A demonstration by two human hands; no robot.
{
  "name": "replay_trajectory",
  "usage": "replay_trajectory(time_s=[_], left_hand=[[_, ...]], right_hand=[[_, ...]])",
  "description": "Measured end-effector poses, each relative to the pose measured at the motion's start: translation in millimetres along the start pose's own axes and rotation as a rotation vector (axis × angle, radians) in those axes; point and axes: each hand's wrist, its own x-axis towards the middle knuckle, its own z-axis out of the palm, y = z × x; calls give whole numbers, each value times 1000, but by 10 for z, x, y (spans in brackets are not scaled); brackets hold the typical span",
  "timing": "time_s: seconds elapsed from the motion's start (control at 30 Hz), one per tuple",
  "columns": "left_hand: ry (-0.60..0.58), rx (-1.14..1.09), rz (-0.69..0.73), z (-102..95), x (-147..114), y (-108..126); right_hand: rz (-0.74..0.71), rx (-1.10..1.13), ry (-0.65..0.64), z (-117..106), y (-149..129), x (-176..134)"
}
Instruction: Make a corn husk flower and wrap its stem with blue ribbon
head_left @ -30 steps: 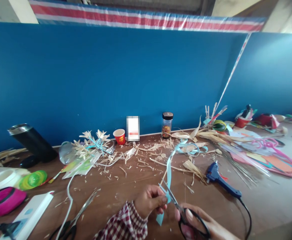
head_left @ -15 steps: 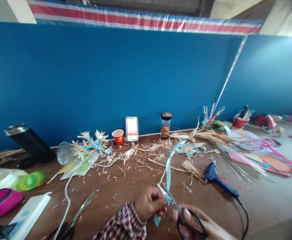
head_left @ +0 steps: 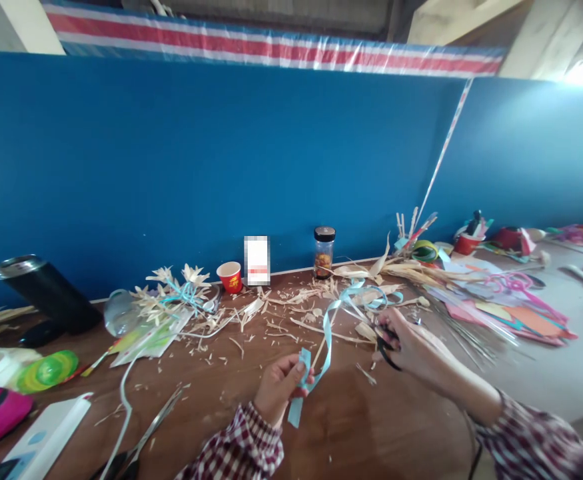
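Note:
My left hand (head_left: 284, 383) pinches a light blue ribbon (head_left: 327, 340) between thumb and fingers. A short flat end sticks up past the thumb and another hangs below the fingers. A thin pale strip (head_left: 318, 355) runs beside the ribbon at my fingers. From there the ribbon curves up and back to a loose coil among the dry husk pieces. My right hand (head_left: 411, 340) is wrapped round the black handles of a pair of scissors (head_left: 388, 350). Their blades point up and left toward the ribbon's far stretch; whether they touch it I cannot tell.
A second pair of scissors (head_left: 158, 420) lies at the left, by a white cable (head_left: 124, 393). Further back stand a red paper cup (head_left: 231, 280), a lidded jar (head_left: 324, 257) and a husk flower bunch (head_left: 176, 293). Coloured paper (head_left: 531, 320) lies right. A blue partition (head_left: 221, 153) rises behind.
My right hand has carried the scissors away from my left hand, up and forward to the right. My left hand has turned, still gripping the ribbon. The right arm now covers the blue glue gun.

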Motion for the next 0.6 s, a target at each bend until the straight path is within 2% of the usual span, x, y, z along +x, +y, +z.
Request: replay_trajectory(time_s=[0.07, 0.23, 0.37, 0.47, 0.6], left_hand=[[42, -28, 11, -18, 6, 34], [143, -55, 60, -40, 34, 49], [174, -28, 54, -36, 29, 65], [154, -28, 69, -57, 29, 57], [139, 20, 98, -119, 65, -9]], right_hand=[[-50, -101, -36, 43, -21, 162], [-226, -142, -232, 190, -279, 470], [-134, -253, -195, 357, -405, 679], [-98, -300, -165, 473, -408, 825], [-199, -232, -297, 574, -363, 987]])
